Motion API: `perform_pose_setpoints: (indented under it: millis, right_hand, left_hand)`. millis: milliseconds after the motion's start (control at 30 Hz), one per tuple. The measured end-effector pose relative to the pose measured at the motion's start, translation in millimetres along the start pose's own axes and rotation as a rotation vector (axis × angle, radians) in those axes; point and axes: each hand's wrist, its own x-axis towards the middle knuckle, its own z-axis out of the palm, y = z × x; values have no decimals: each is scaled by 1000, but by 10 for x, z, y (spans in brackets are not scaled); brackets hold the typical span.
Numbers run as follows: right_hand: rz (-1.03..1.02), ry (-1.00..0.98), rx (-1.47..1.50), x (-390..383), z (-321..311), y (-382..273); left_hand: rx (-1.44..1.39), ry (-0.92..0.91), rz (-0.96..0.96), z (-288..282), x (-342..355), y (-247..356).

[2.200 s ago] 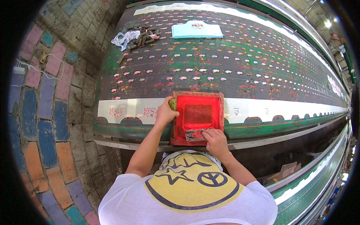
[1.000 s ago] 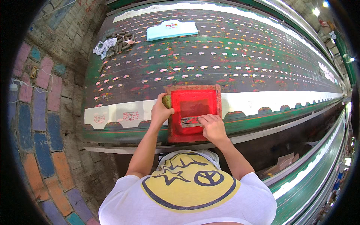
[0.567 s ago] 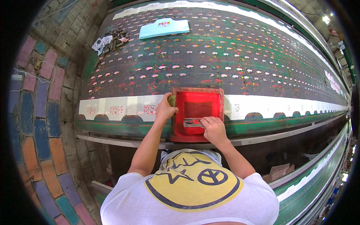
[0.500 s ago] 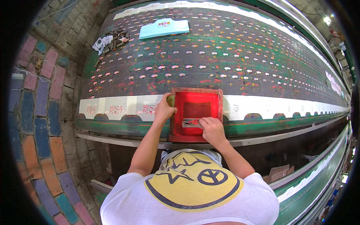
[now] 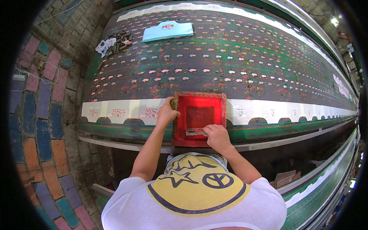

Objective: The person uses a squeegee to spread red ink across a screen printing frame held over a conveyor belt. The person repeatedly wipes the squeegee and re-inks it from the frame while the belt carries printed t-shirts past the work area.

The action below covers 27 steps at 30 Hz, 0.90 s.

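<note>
Head view: left hand [image 5: 167,113] grips the left edge of one red frame [image 5: 198,118], fingers clamped over its rim and partly hidden. Frame lies on the white strip [image 5: 126,109] along the desk [image 5: 237,61] edge. Right hand [image 5: 216,137] pinches one small scraper [image 5: 194,132], unmoved since earlier.

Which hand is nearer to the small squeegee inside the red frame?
Right. The right hand rests on the squeegee; the left hand grips the red frame at its left edge.
</note>
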Motion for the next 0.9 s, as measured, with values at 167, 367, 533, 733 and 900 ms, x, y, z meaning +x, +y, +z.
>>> perform_pose_setpoints:
  millis: [167, 367, 533, 733, 900]
  right_hand:
    - [-30, 69, -48, 480, -99, 249]
    - [20, 178, -100, 902, 71, 487]
    - [-20, 113, -139, 198, 155, 100]
    - [-40, 116, -106, -100, 83, -61]
    - [-34, 179, -75, -89, -118, 111]
  left_hand:
    - [-6, 4, 16, 1, -21, 8]
    - [10, -17, 30, -27, -27, 50]
    - [7, -32, -15, -70, -76, 68]
    - [14, -4, 67, -25, -53, 30]
    - [-86, -1, 48, 91, -79, 193]
